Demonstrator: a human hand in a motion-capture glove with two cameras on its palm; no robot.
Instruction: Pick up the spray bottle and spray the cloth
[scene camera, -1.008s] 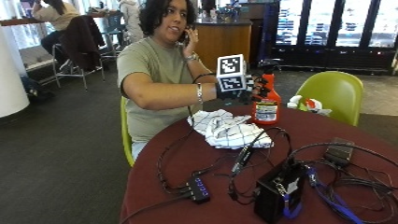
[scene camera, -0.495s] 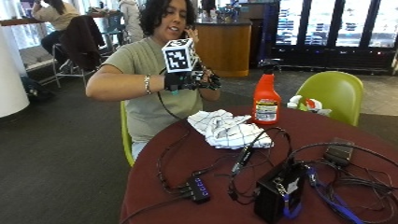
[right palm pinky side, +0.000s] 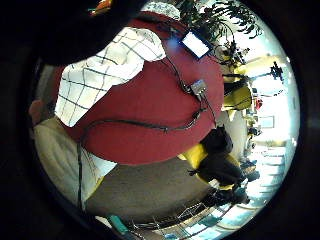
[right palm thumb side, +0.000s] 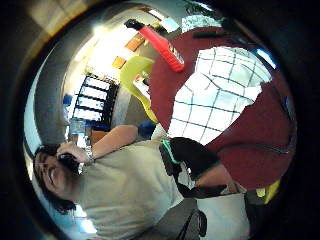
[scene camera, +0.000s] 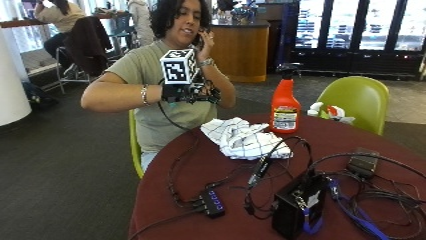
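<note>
The gloved right hand (scene camera: 190, 92), which was at the spray bottle (scene camera: 285, 102) a second ago, is now off it and raised in front of the person's chest, well apart from the bottle. Half a second ago it was already pulled back to about this spot, and it has shifted little since then. The bottle now stands alone and upright on the red table (scene camera: 200, 200), just beside the checked cloth (scene camera: 243, 139).
</note>
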